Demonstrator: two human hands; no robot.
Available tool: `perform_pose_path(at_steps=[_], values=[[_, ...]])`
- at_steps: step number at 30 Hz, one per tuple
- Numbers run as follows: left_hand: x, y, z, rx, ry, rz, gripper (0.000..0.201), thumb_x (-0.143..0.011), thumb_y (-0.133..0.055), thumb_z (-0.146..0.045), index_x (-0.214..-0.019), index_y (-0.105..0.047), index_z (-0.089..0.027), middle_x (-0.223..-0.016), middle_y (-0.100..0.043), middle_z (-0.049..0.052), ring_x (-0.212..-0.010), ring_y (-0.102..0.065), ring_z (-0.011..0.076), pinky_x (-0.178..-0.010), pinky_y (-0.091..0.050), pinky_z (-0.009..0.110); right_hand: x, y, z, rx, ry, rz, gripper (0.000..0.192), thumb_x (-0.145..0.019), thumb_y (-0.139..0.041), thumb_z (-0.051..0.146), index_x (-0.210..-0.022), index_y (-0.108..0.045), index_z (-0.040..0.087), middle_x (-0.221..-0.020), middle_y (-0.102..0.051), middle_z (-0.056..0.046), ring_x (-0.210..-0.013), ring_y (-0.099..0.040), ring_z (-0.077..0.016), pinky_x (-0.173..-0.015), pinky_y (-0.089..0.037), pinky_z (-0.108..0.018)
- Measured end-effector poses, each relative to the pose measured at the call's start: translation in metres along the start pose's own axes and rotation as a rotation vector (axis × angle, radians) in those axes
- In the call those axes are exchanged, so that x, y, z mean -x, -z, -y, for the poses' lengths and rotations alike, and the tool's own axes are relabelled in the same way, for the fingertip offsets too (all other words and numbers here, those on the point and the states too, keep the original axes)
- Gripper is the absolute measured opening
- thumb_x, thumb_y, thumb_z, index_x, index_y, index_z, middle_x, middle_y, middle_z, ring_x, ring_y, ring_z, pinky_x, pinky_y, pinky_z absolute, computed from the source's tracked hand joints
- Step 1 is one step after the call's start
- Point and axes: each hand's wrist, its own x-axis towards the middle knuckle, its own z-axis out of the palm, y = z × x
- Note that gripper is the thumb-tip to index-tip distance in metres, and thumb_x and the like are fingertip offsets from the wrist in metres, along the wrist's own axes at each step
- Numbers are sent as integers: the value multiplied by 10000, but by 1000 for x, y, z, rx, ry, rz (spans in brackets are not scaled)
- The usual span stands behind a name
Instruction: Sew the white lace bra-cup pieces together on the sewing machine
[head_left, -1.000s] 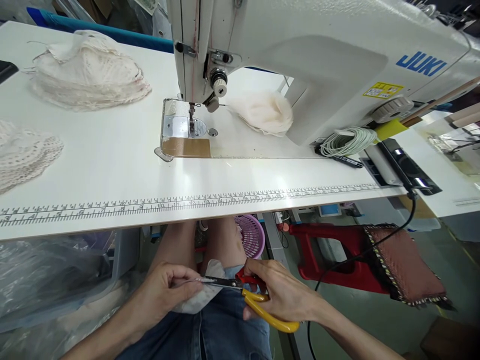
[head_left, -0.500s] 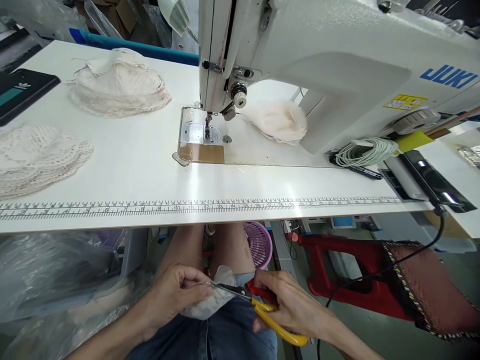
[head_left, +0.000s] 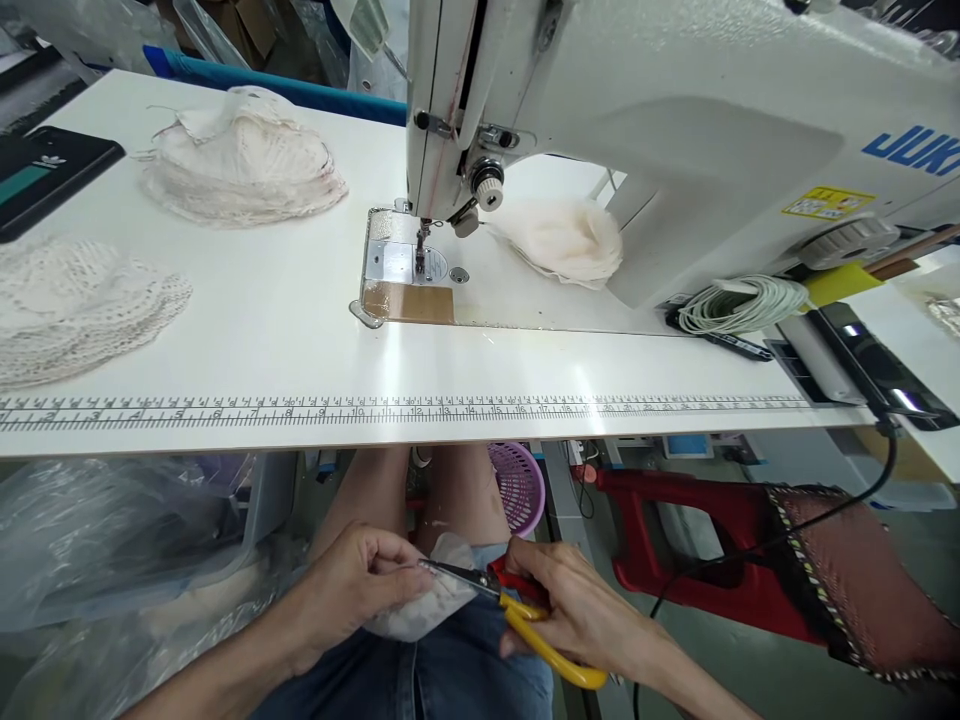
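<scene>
Over my lap, my left hand (head_left: 375,580) pinches the edge of a thin white piece of fabric (head_left: 420,612), which drapes down onto my denim shorts. My right hand (head_left: 562,605) grips scissors (head_left: 544,640) with one red and one yellow handle loop. Their blades point left, and the tips meet the fabric edge right at my left fingertips. Whether a thread lies between the blades is too small to tell. Behind the table edge stands a white sewing machine (head_left: 675,110), with a cream fabric piece (head_left: 570,240) lying under its arm.
Two stacks of pale fabric pieces, one lacy (head_left: 82,310) and one plainer (head_left: 244,160), lie on the white table (head_left: 285,340) near a black phone (head_left: 56,175). Below are a purple basket (head_left: 517,488), a red stool (head_left: 690,530) and a plastic-lined bin (head_left: 127,530). A black cable (head_left: 810,525) hangs at right.
The view has shifted slightly. Both hands stay nearly in place at my lap, with the scissor tips still at the fabric edge beside my left fingers.
</scene>
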Motion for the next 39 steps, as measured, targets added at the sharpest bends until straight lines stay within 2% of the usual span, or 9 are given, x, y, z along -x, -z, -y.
perform_pose_path(at_steps=[6,13,17,20,23,28,32,36,39], values=[[0,0,1,15,26,-6,379,-665,-700,-463,-703,-660,-87,-518,-410,-60,-506,-278,68,-467,-173,201,0,3,4,1,-1,-16,501,-697,-606,653,-821,-502,178,-679,-510,16,-578,-437,-131,-535,-262,-231],[0,-2,1,53,25,17,398,-662,-710,-481,-704,-678,-86,-521,-477,-41,-500,-324,67,-471,-209,196,-2,0,2,-92,29,-30,474,-688,-638,623,-715,-464,183,-564,-371,68,-507,-307,-91,-464,-198,-217],[0,-2,0,71,33,7,414,-637,-735,-492,-722,-698,-89,-521,-515,-32,-499,-367,67,-474,-244,186,2,4,1,-142,8,-141,421,-680,-679,558,-721,-487,185,-610,-459,44,-553,-386,-104,-479,-265,-199],[0,-1,0,115,61,18,416,-632,-745,-487,-764,-711,-93,-572,-587,-4,-526,-438,79,-497,-296,182,9,21,0,-196,17,-272,357,-741,-646,494,-703,-469,187,-594,-466,43,-528,-401,-101,-475,-305,-197],[0,0,0,164,51,34,387,-633,-757,-460,-762,-711,-99,-592,-618,3,-536,-469,80,-517,-329,178,17,55,-4,-169,29,-441,320,-765,-635,471,-745,-485,189,-633,-512,24,-519,-432,-106,-476,-346,-207],[3,3,0,197,-4,45,364,-656,-751,-442,-781,-713,-102,-578,-628,-3,-521,-467,69,-510,-335,166,16,128,-26,208,-43,-730,350,-808,-539,542,-906,-531,205,-699,-576,-41,-563,-505,-170,-504,-404,-271],[8,5,-1,189,-42,30,398,-653,-749,-439,-870,-706,-108,-639,-668,17,-546,-503,84,-527,-357,172,-1,171,-62,527,-25,-691,454,-880,-371,554,-1007,-574,169,-894,-597,-135,-683,-562,-222,-578,-429,-319],[16,8,-2,92,-113,-28,372,-659,-726,-436,-822,-706,-103,-605,-645,9,-540,-493,95,-520,-348,179,-13,174,-73,651,-52,-722,449,-931,-296,453,-1004,-603,134,-883,-605,-162,-756,-579,-255,-641,-435,-350],[19,11,-1,34,-162,-48,326,-680,-701,-412,-791,-710,-105,-602,-633,5,-554,-498,107,-533,-349,187,-12,142,-31,686,-74,-836,403,-945,-305,371,-1032,-594,104,-881,-600,-189,-834,-561,-294,-698,-418,-403]])
